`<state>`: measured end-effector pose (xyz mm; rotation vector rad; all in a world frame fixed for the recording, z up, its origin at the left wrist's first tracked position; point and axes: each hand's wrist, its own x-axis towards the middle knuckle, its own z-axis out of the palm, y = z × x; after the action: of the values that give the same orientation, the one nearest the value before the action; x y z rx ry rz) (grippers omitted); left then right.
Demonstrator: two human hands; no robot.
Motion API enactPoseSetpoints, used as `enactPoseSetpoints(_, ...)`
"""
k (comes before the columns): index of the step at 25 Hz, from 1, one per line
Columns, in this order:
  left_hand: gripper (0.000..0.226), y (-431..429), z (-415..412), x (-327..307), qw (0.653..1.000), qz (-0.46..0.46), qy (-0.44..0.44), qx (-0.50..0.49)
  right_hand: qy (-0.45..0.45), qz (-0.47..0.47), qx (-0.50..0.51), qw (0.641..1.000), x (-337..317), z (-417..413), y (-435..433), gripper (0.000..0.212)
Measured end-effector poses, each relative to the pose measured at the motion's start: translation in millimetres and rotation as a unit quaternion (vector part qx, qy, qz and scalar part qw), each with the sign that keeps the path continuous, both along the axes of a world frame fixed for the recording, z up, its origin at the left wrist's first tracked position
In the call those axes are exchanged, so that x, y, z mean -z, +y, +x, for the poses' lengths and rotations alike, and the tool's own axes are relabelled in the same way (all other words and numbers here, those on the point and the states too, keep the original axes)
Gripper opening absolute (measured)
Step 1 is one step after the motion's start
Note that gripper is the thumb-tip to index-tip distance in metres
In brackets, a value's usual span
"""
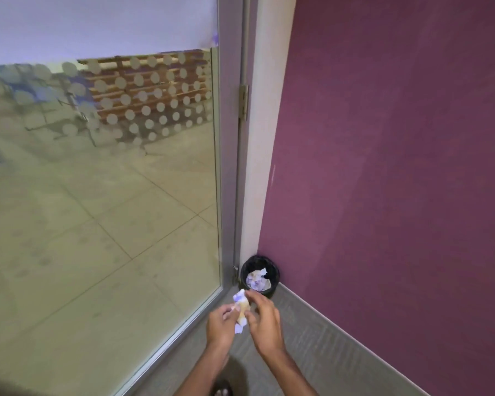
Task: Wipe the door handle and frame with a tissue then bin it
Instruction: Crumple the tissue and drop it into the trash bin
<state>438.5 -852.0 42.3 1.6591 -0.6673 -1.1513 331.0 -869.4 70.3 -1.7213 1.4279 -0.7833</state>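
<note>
Plum-purple painted wall filling the whole right side, meeting a grey skirting strip at the bottom. Large clear glass door panel across the left, with a band of frosted white dots near the top and pale tiled floor visible through it. Grey metal door frame running upright between glass and wall, carrying a small metal hinge on its right edge, with a cream strip of wall just beside it. Grey carpeted floor down low, wedged between the frame's bottom rail and the skirting.

Tucked into the corner where frame and purple wall meet — small round black waste bin, upright on the carpet, already holding crumpled white paper scraps.

Down to the hands now, both out in front, just short of the bin. Left hand curled, fingertips pinching the lower side of a crumpled white tissue. Right hand close alongside, thumb and fingers closed on the same tissue from the right and above. Tissue bunched between the two hands — held in the air above the carpet, near the bin's rim but not over its opening, not yet dropped in. Bare forearms reaching in from the bottom edge. Toes of a foot in a dark sandal just showing at the very bottom.
</note>
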Motion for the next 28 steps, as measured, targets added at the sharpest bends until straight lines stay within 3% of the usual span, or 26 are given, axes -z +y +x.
enactPoseSetpoints(3, 0.01, -53.8, 1.9, 6.3, 0.998, 0.046, 0.031, -0.013, 0.058, 0.012, -0.063, 0.996, 0.5, 3.8, -46.1, 0.045)
enactPoseSetpoints(5, 0.009, -84.6, 6.4, 6.0, 0.996, 0.076, 0.049, 0.004, 0.083, 0.032, -0.097, 0.991, 0.7, 9.9, -76.8, 0.033)
enactPoseSetpoints(10, 0.017, -144.7, 21.9, -0.3, 0.983, 0.138, 0.068, 0.103, 0.147, 0.045, -0.041, 0.987, 11.6, 12.8, -142.7, 0.022)
enactPoseSetpoints(12, 0.013, -167.1, 23.9, -1.1, 0.983, 0.144, 0.005, 0.115, 0.127, 0.064, 0.019, 0.99, 15.0, 4.6, -164.9, 0.016)
enactPoseSetpoints(15, 0.013, -201.6, 26.1, 0.9, 0.973, 0.116, -0.156, 0.123, 0.139, 0.04, 0.08, 0.986, 15.1, -11.6, -205.7, 0.016)
enactPoseSetpoints(20, 0.032, -252.9, 20.3, 7.6, 0.92, 0.087, -0.336, 0.18, 0.114, -0.015, 0.071, 0.991, 23.8, -29.3, -282.6, 0.02)
enactPoseSetpoints(24, 0.031, -290.8, -8.5, 14.9, 0.913, 0.072, -0.369, 0.158, 0.139, 0.015, 0.051, 0.989, 45.8, -33.8, -341.3, 0.02)
enactPoseSetpoints(28, 0.023, -321.4, -19.0, 25.7, 0.912, 0.137, -0.356, 0.149, 0.178, 0.066, -0.013, 0.982, 68.3, -46.3, -380.3, 0.033)
